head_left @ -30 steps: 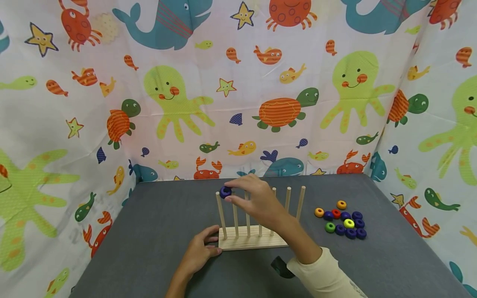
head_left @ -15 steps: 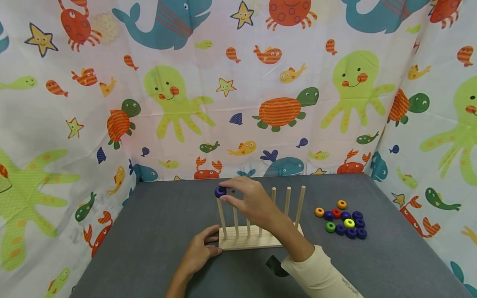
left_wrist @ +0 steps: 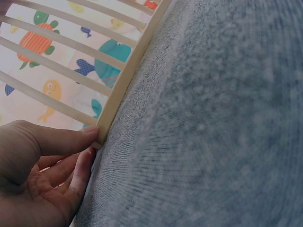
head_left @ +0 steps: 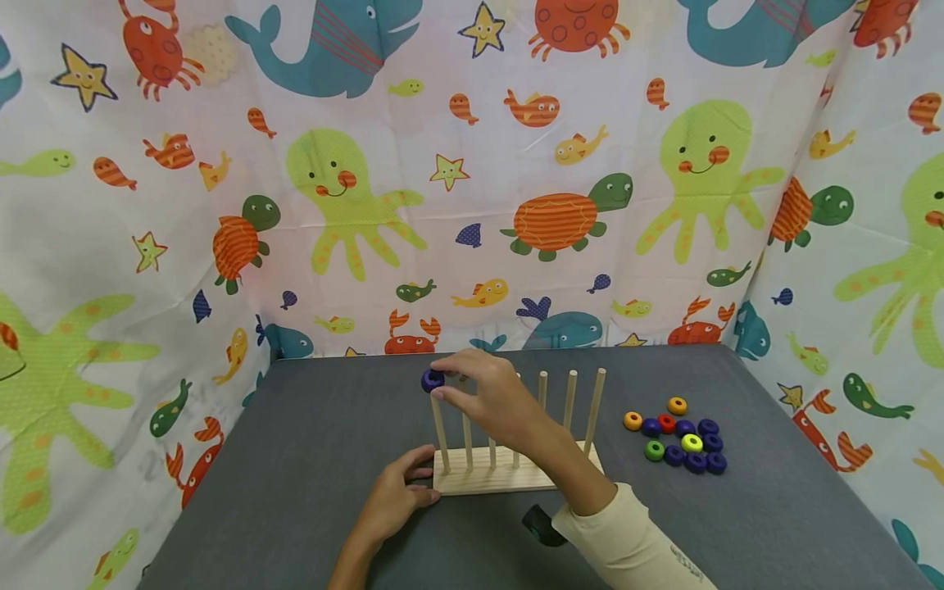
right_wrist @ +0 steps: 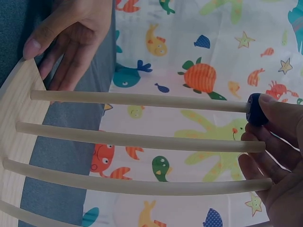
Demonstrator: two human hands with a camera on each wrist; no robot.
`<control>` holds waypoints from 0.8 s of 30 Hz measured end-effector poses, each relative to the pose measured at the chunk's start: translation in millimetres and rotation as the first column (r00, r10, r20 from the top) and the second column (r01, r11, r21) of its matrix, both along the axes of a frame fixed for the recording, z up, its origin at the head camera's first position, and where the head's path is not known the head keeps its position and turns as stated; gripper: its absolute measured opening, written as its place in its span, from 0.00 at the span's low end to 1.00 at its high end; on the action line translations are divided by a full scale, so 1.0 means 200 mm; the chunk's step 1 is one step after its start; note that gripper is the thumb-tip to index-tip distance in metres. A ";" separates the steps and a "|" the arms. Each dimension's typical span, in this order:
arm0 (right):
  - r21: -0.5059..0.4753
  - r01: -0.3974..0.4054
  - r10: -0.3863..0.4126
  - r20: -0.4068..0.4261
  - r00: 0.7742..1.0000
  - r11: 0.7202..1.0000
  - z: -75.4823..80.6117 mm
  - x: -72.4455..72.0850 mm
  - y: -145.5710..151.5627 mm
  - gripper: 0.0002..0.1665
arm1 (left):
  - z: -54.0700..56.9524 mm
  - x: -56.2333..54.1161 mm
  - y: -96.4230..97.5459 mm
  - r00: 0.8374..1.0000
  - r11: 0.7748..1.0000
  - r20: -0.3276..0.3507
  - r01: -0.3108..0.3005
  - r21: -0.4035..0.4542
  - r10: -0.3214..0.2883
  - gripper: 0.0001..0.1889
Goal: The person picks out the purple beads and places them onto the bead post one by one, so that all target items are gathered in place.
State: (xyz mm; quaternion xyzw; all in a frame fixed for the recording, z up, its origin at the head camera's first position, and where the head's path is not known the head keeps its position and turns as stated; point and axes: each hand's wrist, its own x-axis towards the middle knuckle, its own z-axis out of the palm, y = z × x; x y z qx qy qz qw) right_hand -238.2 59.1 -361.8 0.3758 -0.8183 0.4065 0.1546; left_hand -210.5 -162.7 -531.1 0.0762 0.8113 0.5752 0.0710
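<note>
A wooden peg rack (head_left: 509,479) with a row of upright pegs stands on the grey table. My left hand (head_left: 394,500) holds the left end of its base; in the left wrist view the thumb (left_wrist: 71,140) lies on the base's corner, a finger under it. My right hand (head_left: 494,401) pinches a dark blue ring (head_left: 432,379) between thumb and fingers at the top of the leftmost peg (head_left: 440,430). In the right wrist view the ring (right_wrist: 256,109) meets that peg's tip; how far it is threaded, I cannot tell. The pegs that show carry no rings.
To the right of the rack lie several loose rings: blue, orange, a red ring (head_left: 667,424), a yellow ring (head_left: 692,443) and a green ring (head_left: 654,451). A printed sea-animal curtain (head_left: 442,205) surrounds the table. A dark band (head_left: 542,526) sits by the right sleeve.
My right hand has carried the blue ring a little left, from beside the leftmost peg to its top. The left hand has stayed on the rack's base.
</note>
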 end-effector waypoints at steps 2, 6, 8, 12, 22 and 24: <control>0.003 0.006 -0.006 0.006 1.000 1.000 0.00 0.00 0.00 0.22 | 0.00 0.00 0.00 1.000 1.000 -0.001 0.001 -0.001 -0.001 0.37; 0.009 0.017 -0.017 0.000 1.000 1.000 0.00 0.00 0.00 0.21 | 0.00 0.00 0.00 1.000 1.000 -0.004 -0.004 -0.006 0.004 0.37; 0.011 0.021 -0.020 -0.009 1.000 1.000 0.00 0.00 0.01 0.21 | 0.00 0.00 0.00 1.000 1.000 -0.011 -0.004 -0.008 0.004 0.37; 0.011 0.027 -0.026 -0.046 0.999 1.000 0.00 0.00 0.02 0.21 | 0.00 0.00 0.00 1.000 1.000 -0.012 -0.005 -0.002 0.005 0.37; -0.038 0.097 -0.101 -0.106 0.989 0.995 0.03 0.02 0.12 0.20 | 0.00 0.01 0.01 1.000 1.000 -0.001 -0.011 0.005 0.011 0.38; -0.051 0.115 -0.120 -0.121 0.985 0.992 0.04 0.02 0.16 0.20 | 0.00 0.01 0.01 1.000 1.000 -0.002 -0.013 0.001 0.013 0.38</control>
